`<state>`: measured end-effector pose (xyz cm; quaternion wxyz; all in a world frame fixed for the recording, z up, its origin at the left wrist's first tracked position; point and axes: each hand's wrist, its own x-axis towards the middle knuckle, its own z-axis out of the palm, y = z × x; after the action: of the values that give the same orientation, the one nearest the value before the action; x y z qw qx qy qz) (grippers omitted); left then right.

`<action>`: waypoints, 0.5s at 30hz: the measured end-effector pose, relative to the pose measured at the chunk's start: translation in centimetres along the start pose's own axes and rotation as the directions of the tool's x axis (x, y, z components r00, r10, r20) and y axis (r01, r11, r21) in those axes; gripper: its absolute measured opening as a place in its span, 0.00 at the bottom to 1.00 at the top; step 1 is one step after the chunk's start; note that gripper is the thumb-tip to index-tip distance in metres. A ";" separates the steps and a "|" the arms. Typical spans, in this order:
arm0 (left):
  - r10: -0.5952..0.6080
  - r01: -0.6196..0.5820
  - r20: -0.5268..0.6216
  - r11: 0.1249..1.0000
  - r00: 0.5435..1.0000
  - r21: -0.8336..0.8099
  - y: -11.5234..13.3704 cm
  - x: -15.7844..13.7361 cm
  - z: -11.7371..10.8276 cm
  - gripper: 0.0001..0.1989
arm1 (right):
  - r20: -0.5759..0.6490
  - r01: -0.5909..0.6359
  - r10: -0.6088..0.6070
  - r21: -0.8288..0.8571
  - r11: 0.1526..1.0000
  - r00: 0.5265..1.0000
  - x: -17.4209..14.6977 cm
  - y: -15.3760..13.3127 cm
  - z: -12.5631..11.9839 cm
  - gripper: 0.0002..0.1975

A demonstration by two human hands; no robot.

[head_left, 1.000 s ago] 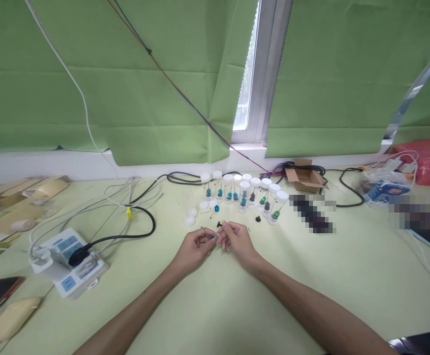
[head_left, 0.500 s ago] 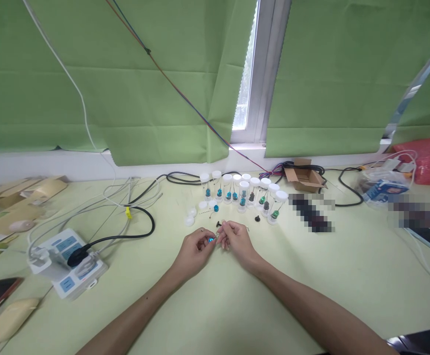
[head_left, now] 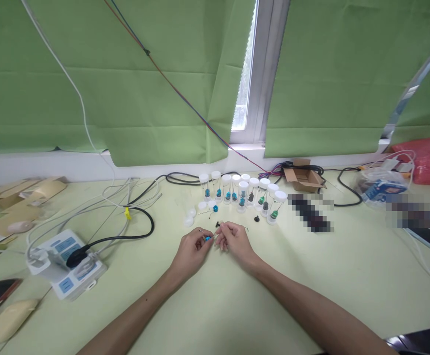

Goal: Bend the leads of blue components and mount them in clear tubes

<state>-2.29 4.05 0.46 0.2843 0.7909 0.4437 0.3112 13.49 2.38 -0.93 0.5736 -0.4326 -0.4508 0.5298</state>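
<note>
Think of a clock on the surface (head_left: 215,301), with the blue piece (head_left: 208,238) in the middle. Far off at 9 o'clock is a white plug box (head_left: 66,281). Near, at 10 o'clock, sit white caps (head_left: 189,221). The left hand (head_left: 189,248) pinches the blue piece. A second ago that piece was mostly hidden — now more of it shows, and the hands are a tiny bit farther apart. So the left hand seems to be the one keeping it. A black bit (head_left: 217,224) lies at 1 o'clock. The right hand (head_left: 237,241), at 3 o'clock, has its thumb and finger close together — I can't tell if something is in them. A black knob (head_left: 256,218) lies at 2 o'clock, and past it is an open box (head_left: 303,186).
</note>
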 end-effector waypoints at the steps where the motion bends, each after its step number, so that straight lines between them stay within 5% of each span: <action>1: -0.005 0.005 -0.004 1.000 1.000 0.012 0.0 0.0 0.0 0.11 | 0.001 0.002 -0.002 0.000 1.000 1.000 0.0 0.0 0.0 0.22; 15: -0.025 0.027 -0.084 1.000 0.996 0.015 -1.3 0.4 -0.1 0.11 | -0.001 0.005 -0.006 -0.021 1.000 1.000 -0.1 -0.2 0.2 0.22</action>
<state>-2.93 4.99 -0.30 0.2632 0.7736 0.4678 0.3367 13.38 2.22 -0.73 0.5708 -0.4378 -0.4570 0.5231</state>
